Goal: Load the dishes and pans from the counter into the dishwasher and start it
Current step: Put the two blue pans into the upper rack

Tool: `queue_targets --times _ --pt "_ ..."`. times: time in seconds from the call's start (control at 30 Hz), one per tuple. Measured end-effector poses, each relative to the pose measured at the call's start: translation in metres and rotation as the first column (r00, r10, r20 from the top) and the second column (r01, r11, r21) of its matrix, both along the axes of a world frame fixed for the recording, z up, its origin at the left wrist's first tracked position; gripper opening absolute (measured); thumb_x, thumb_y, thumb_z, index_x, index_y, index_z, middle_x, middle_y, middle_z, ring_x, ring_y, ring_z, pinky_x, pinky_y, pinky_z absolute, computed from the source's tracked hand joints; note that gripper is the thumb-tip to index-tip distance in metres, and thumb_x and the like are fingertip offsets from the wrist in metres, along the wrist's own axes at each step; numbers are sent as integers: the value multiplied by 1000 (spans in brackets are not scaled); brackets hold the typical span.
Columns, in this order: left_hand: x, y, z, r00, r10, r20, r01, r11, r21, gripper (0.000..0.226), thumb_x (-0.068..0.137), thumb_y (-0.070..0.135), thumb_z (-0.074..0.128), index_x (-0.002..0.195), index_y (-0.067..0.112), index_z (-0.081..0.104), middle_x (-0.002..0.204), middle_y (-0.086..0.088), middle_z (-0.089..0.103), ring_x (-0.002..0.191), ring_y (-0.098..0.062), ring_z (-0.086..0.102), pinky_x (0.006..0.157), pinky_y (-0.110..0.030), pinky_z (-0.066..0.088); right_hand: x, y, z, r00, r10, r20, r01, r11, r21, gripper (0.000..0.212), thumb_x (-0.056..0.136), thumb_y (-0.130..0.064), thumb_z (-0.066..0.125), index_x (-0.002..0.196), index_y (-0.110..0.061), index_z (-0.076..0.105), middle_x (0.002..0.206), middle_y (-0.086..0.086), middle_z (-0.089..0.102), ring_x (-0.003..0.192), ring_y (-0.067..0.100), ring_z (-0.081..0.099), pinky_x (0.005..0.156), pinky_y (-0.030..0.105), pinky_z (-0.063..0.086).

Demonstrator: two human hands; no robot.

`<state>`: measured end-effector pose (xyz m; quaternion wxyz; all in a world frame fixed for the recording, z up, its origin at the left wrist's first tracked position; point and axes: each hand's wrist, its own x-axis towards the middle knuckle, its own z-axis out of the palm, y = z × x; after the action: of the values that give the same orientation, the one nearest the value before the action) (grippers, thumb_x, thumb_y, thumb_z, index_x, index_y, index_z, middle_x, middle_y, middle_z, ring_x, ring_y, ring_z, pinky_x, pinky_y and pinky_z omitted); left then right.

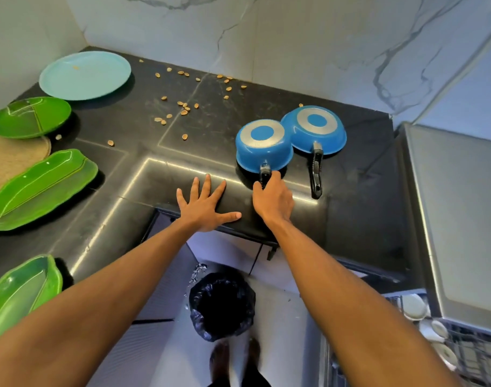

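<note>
Two blue saucepans lie upside down and touching on the black counter, handles toward the person; the right hand closes its fingers around the handle of the nearer saucepan, apparently to lift it. The left hand rests flat, fingers spread, probably for support, while the farther saucepan and green leaf-shaped plates await loading into the dishwasher rack, lower right.

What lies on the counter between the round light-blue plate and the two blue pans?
Scattered nut shells lie on the dark counter between the light-blue plate and the upturned blue pans; nothing else, in the head view.
</note>
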<state>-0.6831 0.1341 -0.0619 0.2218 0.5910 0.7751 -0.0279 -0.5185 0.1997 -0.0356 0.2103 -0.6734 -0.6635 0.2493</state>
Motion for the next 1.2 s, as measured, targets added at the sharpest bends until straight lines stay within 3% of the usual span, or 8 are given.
queue_targets --times 0.1,0.27,0.4,0.5,0.67,0.77,1.07,1.2 --pt "5 -5 0 1000 17 9 -18 996 84 98 74 89 39 154 43 5 164 2 -14 150 -23 -18 113 -61 -13 17 -24 8 996 74 -46 -71 995 70 33 95 -39 55 119 -18 51 110 5 67 103 31 63 85 44 51" --pt "39 -44 -22 992 38 122 -94 863 496 54 92 55 49 139 27 52 157 -5 34 149 -26 18 119 -58 7 72 -70 21 988 144 -58 -135 981 142 35 92 -43 55 121 -24 54 102 4 70 97 32 64 81 43 52" --pt "83 -85 -42 973 -27 229 -117 799 590 47 88 31 68 133 19 57 153 -11 38 146 -31 25 116 -55 25 139 -115 23 984 171 -43 -164 978 132 33 90 -45 59 117 -26 54 98 1 71 94 32 65 76 41 52" --pt "127 -112 -53 961 -40 273 -125 818 561 45 86 29 67 129 19 59 147 -12 43 136 -33 38 105 -49 37 201 -157 17 980 197 25 -198 969 146 32 89 -44 59 116 -27 54 102 1 71 96 35 65 74 41 49" --pt "236 -178 -87 912 -142 384 -21 921 389 26 80 10 67 106 11 71 107 -12 63 101 -33 60 91 -34 42 329 -241 -4 981 181 70 -186 980 72 34 87 -41 56 120 -33 51 104 0 71 97 34 65 77 42 53" --pt "308 -228 -111 907 -96 411 -7 970 242 22 78 11 69 99 15 73 101 -8 66 90 -31 64 87 -38 49 405 -291 -21 986 146 79 -151 987 60 31 89 -42 57 117 -31 51 103 1 72 95 33 66 71 38 50" --pt "500 -319 -129 845 -27 533 20 1000 18 34 81 -1 72 115 4 67 114 -15 63 99 -29 62 84 -27 42 581 -397 -89 994 -106 31 109 987 -121 37 89 -42 62 122 -26 55 105 3 72 96 31 67 77 42 54" --pt "537 -306 -136 809 101 578 -91 995 -46 44 84 8 73 124 7 57 118 -17 58 105 -34 59 89 -40 47 625 -416 -121 953 -302 15 297 927 -227 34 89 -44 63 118 -28 56 102 0 72 96 26 67 79 39 54"
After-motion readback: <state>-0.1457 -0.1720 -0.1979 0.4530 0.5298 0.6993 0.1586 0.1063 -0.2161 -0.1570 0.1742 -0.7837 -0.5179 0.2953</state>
